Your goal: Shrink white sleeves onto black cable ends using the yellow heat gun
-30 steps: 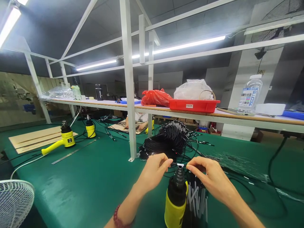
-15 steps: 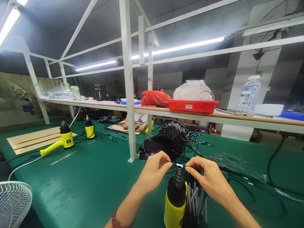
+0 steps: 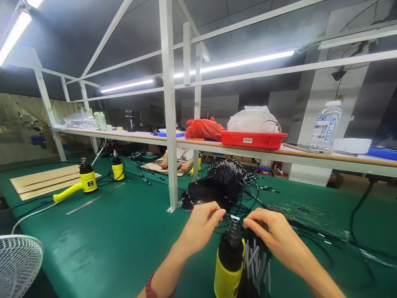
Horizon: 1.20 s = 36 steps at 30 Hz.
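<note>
A thin black cable with a white sleeve point(image 3: 235, 217) is stretched between my two hands, just over the nozzle of an upright yellow and black heat gun point(image 3: 228, 260). My left hand point(image 3: 203, 223) pinches the cable on the left of the sleeve. On the right side, my right hand point(image 3: 271, 231) pinches it between thumb and fingers. Whether the sleeve touches the nozzle rim I cannot tell. Behind the hands lies a large bundle of black cables point(image 3: 214, 186). Several grey tubes point(image 3: 256, 260) stand beside the heat gun, partly behind my right forearm.
Two more heat guns point(image 3: 88, 180) point(image 3: 117, 166) stand at the left near cardboard sheets point(image 3: 46, 182) and a metal ruler point(image 3: 93, 201). A white post point(image 3: 169, 124) carries a shelf with a red tray point(image 3: 254, 140). A fan point(image 3: 20, 265) is at lower left. Across the bench, a co-worker's hands point(image 3: 186, 166) show.
The white sleeve now tilts slightly, its right end lower. My left hand has shifted a little, and the view has moved slightly. Both hands keep their pinch.
</note>
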{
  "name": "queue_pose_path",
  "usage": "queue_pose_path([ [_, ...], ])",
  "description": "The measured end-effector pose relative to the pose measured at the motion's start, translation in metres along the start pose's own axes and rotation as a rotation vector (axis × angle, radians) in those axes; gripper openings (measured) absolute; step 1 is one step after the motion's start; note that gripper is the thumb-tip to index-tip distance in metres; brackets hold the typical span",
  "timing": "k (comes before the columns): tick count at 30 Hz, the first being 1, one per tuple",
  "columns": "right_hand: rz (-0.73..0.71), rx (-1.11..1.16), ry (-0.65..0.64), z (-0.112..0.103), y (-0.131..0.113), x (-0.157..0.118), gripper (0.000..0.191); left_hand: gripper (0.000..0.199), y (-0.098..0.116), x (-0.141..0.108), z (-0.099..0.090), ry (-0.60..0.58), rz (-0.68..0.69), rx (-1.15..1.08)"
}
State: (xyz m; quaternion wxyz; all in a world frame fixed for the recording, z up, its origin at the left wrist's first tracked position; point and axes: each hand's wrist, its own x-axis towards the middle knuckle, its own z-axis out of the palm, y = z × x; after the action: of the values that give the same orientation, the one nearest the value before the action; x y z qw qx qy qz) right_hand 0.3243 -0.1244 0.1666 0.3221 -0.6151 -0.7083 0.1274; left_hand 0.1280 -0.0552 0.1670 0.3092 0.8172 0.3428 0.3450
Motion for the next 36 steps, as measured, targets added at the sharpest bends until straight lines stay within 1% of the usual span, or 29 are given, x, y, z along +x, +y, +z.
queue_pose_path([
  [3,0.0,-0.005,0.06,0.003,0.001,0.003,0.033,0.028,0.0,0.0,0.001,0.026,0.017,-0.004],
  [10,-0.022,-0.009,0.121,0.008,0.004,0.007,0.024,0.013,-0.003,0.0,0.001,0.064,0.057,0.022],
  [12,-0.024,-0.022,0.129,0.008,0.004,0.006,0.024,0.016,-0.003,0.0,0.001,0.065,0.061,0.041],
  [17,-0.001,-0.027,0.077,0.006,0.002,0.001,0.04,0.045,-0.004,0.0,0.002,0.051,0.022,0.092],
  [19,0.005,-0.017,0.061,0.005,-0.001,-0.001,0.041,0.045,-0.004,0.001,0.004,0.054,0.023,0.078],
  [21,0.001,0.015,0.076,0.005,-0.002,-0.001,0.04,0.037,-0.003,0.001,0.006,0.064,0.035,0.053],
  [23,0.006,0.043,0.109,0.006,0.005,0.0,0.04,0.029,-0.001,0.001,0.007,0.071,0.063,0.051],
  [24,0.025,0.054,0.136,0.008,0.011,0.002,0.042,0.027,0.0,0.001,0.007,0.073,0.079,0.068],
  [26,0.109,0.066,0.208,0.011,0.034,0.004,0.046,0.026,-0.003,-0.002,0.006,0.074,0.094,0.127],
  [28,0.234,0.07,0.281,0.016,0.066,0.003,0.049,0.024,-0.014,-0.008,0.002,0.049,0.071,0.204],
  [29,0.29,0.06,0.29,0.019,0.084,-0.001,0.051,0.021,-0.023,-0.014,-0.001,0.011,0.042,0.245],
  [31,0.405,0.046,0.285,0.028,0.119,-0.015,0.054,0.015,-0.051,-0.033,-0.004,-0.132,-0.058,0.341],
  [32,0.449,0.055,0.264,0.033,0.134,-0.024,0.055,0.014,-0.068,-0.045,-0.005,-0.239,-0.128,0.395],
  [33,0.487,0.079,0.239,0.04,0.148,-0.036,0.055,0.017,-0.087,-0.059,-0.004,-0.342,-0.221,0.456],
  [34,0.522,0.133,0.196,0.047,0.16,-0.048,0.057,0.021,-0.106,-0.074,-0.003,-0.408,-0.313,0.503],
  [35,0.566,0.246,0.135,0.055,0.17,-0.06,0.059,0.021,-0.124,-0.089,-0.001,-0.461,-0.396,0.531],
  [36,0.598,0.354,0.077,0.063,0.178,-0.071,0.06,0.016,-0.14,-0.104,0.002,-0.477,-0.437,0.517],
])
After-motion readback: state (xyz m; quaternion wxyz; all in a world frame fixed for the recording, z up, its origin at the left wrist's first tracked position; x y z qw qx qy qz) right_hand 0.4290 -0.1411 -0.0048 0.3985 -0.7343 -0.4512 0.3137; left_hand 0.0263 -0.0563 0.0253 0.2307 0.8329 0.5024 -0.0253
